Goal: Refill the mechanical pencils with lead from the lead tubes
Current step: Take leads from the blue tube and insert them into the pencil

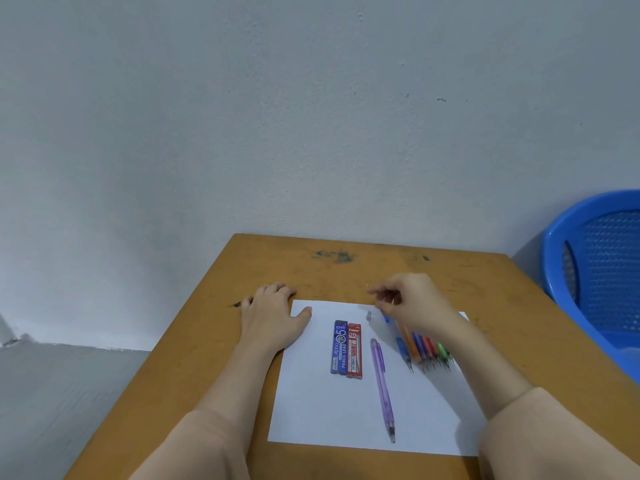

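Observation:
A white paper sheet (322, 410) lies on the wooden table (346, 268). On it sit a blue lead tube (340, 347) and a red lead tube (354, 350), side by side. To their right lies a purple mechanical pencil (382, 386), tip toward me, and a small grey cap (369, 315) rests near the sheet's far edge. Several coloured pencils (424, 348) lie in a row at the right, partly under my right hand (412, 301), whose fingers are loosely pinched above their far ends; I cannot make out anything in them. My left hand (273, 317) rests flat on the sheet's far left corner.
A blue plastic chair (599, 268) stands at the table's right. A grey wall rises just behind the table's far edge. Dark smudges (334, 256) mark the tabletop near the back. The floor shows at the lower left.

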`<state>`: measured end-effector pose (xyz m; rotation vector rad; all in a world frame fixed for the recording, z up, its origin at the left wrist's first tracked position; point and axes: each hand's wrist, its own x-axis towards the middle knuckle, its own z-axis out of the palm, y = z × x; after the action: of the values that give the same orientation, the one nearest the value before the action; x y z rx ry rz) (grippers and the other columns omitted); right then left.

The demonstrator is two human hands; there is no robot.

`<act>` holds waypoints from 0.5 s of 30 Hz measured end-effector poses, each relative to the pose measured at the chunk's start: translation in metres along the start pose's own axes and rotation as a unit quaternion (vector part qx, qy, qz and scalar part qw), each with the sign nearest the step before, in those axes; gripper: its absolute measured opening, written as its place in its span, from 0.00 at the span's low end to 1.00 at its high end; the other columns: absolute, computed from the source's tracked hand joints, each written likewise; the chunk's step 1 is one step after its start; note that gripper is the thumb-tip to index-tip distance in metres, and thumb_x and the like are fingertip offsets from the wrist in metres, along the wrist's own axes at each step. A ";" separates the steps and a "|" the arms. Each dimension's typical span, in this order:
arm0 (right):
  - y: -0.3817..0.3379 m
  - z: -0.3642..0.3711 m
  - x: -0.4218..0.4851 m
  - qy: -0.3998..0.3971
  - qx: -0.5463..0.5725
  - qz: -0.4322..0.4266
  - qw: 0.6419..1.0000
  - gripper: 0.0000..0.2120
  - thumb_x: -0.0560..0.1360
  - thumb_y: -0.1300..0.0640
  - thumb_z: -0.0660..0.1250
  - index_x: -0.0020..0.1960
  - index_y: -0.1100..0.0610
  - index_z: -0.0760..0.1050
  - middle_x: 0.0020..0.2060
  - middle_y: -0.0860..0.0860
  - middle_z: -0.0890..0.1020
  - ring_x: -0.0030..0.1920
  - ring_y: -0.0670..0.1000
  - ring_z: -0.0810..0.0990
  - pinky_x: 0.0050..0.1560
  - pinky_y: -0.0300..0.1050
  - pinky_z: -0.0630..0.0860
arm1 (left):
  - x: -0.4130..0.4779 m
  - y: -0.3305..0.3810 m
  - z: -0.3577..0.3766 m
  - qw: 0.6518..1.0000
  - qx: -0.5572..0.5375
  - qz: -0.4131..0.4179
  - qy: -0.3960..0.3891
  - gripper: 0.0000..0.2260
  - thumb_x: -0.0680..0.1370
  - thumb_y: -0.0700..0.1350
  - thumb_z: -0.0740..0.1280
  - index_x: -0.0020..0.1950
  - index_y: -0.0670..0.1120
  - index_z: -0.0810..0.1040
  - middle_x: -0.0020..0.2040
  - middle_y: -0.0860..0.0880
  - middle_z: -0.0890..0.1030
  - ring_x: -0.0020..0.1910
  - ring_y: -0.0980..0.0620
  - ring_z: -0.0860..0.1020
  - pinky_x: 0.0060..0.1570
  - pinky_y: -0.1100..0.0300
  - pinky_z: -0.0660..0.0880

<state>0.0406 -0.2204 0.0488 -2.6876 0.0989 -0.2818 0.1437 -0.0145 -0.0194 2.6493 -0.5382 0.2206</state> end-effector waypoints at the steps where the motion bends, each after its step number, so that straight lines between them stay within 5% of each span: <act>1: -0.001 -0.005 -0.002 0.015 0.014 -0.001 1.000 0.13 0.75 0.63 0.66 0.58 0.54 0.80 0.42 0.44 0.79 0.40 0.38 0.75 0.38 0.25 0.70 | 0.000 0.000 0.000 1.000 0.000 0.001 0.001 0.24 0.76 0.61 0.60 0.70 0.53 0.69 0.71 0.53 0.68 0.71 0.53 0.62 0.69 0.48 0.56; 8: -0.017 -0.005 -0.024 0.009 0.034 -0.030 0.999 0.12 0.73 0.54 0.71 0.56 0.49 0.81 0.45 0.40 0.78 0.41 0.37 0.72 0.39 0.27 0.66 | 0.000 -0.001 0.000 1.000 0.001 0.003 0.002 0.24 0.76 0.60 0.60 0.70 0.52 0.69 0.71 0.52 0.68 0.71 0.53 0.62 0.69 0.48 0.56; 12: -0.023 0.018 -0.026 -0.058 -0.003 -0.050 0.997 0.22 0.72 0.45 0.70 0.65 0.48 0.75 0.58 0.46 0.75 0.61 0.44 0.66 0.59 0.40 0.65 | -0.001 0.000 0.001 1.000 -0.001 0.004 0.002 0.24 0.76 0.60 0.61 0.70 0.52 0.70 0.70 0.52 0.69 0.70 0.52 0.62 0.68 0.48 0.56; 15: -0.025 0.028 -0.024 -0.092 -0.040 -0.068 0.993 0.26 0.72 0.43 0.69 0.67 0.50 0.72 0.61 0.47 0.74 0.64 0.45 0.62 0.64 0.44 0.63 | -0.001 0.000 0.000 1.000 0.001 0.001 0.000 0.23 0.76 0.60 0.61 0.69 0.52 0.70 0.70 0.52 0.69 0.70 0.52 0.63 0.68 0.48 0.57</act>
<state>0.0239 -0.1833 0.0299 -2.7889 -0.1307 -0.0712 0.1432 -0.0144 -0.0199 2.6498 -0.5405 0.2227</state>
